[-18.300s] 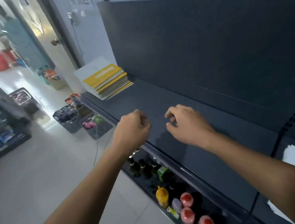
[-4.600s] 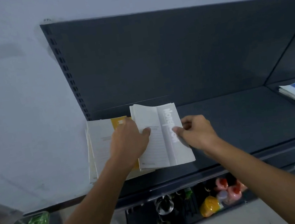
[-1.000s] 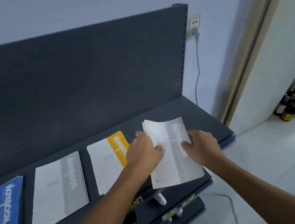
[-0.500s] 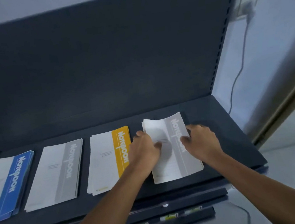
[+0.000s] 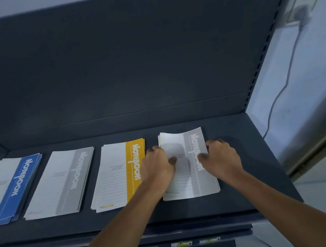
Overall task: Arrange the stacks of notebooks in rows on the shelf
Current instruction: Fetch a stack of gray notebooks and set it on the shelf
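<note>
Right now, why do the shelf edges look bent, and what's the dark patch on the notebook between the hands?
Head view: the wide-angle lens bows the shelf; the patch on the held grey notebook stack is a shadow, probably from the left hand; the light is dim, without glare.

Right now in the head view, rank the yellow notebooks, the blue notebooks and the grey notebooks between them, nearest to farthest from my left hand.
1. Yellow notebooks, just left of the left hand, which grips the end stack.
2. Grey notebooks, one place further left.
3. Blue notebooks, far left end of the row.
</note>
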### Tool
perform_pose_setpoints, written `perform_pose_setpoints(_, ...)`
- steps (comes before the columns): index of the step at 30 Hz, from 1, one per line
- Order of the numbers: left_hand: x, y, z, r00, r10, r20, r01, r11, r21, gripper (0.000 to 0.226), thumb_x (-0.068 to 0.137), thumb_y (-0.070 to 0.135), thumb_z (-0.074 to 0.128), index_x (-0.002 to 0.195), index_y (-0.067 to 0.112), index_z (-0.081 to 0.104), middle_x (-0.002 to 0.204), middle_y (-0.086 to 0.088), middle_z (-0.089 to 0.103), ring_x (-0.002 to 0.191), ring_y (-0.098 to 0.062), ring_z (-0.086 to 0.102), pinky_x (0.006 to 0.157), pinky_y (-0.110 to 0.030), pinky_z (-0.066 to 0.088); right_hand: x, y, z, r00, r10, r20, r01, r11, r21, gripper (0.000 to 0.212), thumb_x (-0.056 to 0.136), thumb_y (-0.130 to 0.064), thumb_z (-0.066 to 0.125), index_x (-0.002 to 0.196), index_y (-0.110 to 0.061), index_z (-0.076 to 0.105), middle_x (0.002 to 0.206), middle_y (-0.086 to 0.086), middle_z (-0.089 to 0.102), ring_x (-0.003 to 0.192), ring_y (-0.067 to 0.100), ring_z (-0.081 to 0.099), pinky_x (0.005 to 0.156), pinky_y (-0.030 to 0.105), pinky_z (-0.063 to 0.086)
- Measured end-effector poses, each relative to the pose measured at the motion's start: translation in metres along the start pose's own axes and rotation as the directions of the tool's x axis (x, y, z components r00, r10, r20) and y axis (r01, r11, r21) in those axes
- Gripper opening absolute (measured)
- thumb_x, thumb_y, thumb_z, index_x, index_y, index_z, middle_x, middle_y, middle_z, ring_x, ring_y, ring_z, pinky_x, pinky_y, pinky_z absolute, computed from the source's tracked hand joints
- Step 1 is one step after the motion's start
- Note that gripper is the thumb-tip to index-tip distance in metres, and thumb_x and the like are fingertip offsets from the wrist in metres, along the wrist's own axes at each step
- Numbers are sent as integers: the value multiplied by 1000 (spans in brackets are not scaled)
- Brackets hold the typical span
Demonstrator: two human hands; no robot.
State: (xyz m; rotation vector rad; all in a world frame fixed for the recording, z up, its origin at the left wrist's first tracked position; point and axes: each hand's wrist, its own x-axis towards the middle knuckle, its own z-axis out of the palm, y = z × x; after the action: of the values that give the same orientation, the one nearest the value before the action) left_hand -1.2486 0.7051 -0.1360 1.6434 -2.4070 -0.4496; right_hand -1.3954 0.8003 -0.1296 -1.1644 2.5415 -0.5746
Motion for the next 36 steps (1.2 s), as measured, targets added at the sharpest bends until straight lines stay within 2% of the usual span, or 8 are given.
perform_pose_setpoints(8, -4, -1, -3, 1000, 0, -17, 2, 997, 77, 53, 94, 47, 64, 127, 7, 55, 114, -9, 65, 99, -25, 65, 72, -31, 54, 0, -4, 3, 1000, -8, -10, 7, 998, -63, 27, 89, -30, 57, 71, -15, 44, 82, 2, 53, 60, 17, 48, 47, 27, 31)
perform_pose_setpoints(14, -5, -3, -11, 997, 50, -59, -42, 991, 125, 56, 94, 47, 64, 131, 5, 52, 125, -11, 61, 115, -27, 59, 82, -33, 54, -4, -9, 0, 999, -23, -29, 19, 988, -151, 25, 91, -35, 55, 78, -14, 50, 89, 3, 54, 64, 19, 52, 50, 27, 34)
perform_pose_setpoints(16, -5, -8, -19, 995, 64, -80, -56, 993, 100, 51, 95, 43, 63, 128, 6, 53, 124, -11, 60, 114, -28, 58, 78, -33, 52, -4, -13, -4, 997, -44, -59, 32, 983, -180, 25, 92, -37, 56, 83, -14, 52, 94, 3, 56, 66, 20, 52, 52, 28, 36)
perform_pose_setpoints(19, -4, -23, -36, 991, 80, -107, -72, 994, 76, 43, 96, 37, 59, 126, 7, 53, 120, -9, 61, 110, -28, 58, 72, -33, 44, -3, -27, -9, 991, -94, -91, 74, 977, -199, 27, 93, -38, 56, 104, -14, 60, 103, 3, 59, 69, 23, 49, 56, 30, 36)
perform_pose_setpoints(23, -6, -52, -61, 985, 88, -152, -82, 996, 43, 36, 97, 36, 58, 123, 11, 56, 117, -6, 64, 105, -26, 61, 73, -34, 50, -5, -62, -5, 970, -227, -84, 214, 966, -146, 29, 93, -32, 55, 116, -15, 62, 109, 3, 59, 74, 22, 53, 59, 30, 41)
perform_pose_setpoints(27, -14, -87, -90, 984, 40, -176, -34, 999, 39, 39, 97, 42, 57, 126, 17, 57, 119, -1, 66, 103, -22, 65, 81, -35, 57, -10, -114, 12, 920, -391, -12, 389, 918, -78, 30, 95, -32, 55, 120, -17, 60, 118, 3, 59, 96, 25, 65, 75, 37, 54)
perform_pose_setpoints(31, -32, -136, -121, 982, -40, -184, 47, 998, 31, 31, 95, 37, 56, 116, 14, 59, 104, -3, 66, 91, -25, 65, 75, -38, 54, -24, -174, 41, 842, -535, 68, 539, 841, -53, 34, 96, -34, 53, 126, -20, 57, 125, 2, 56, 104, 28, 63, 79, 37, 52)
perform_pose_setpoints(36, -66, -214, -164, 956, -222, -193, 235, 971, 45, 37, 96, 40, 52, 124, 15, 58, 114, -1, 63, 93, -25, 64, 78, -44, 57, -54, -257, 81, 703, -694, 159, 703, 712, -1, 33, 96, -33, 50, 126, -21, 57, 129, 2, 54, 106, 30, 61, 79, 38, 49)
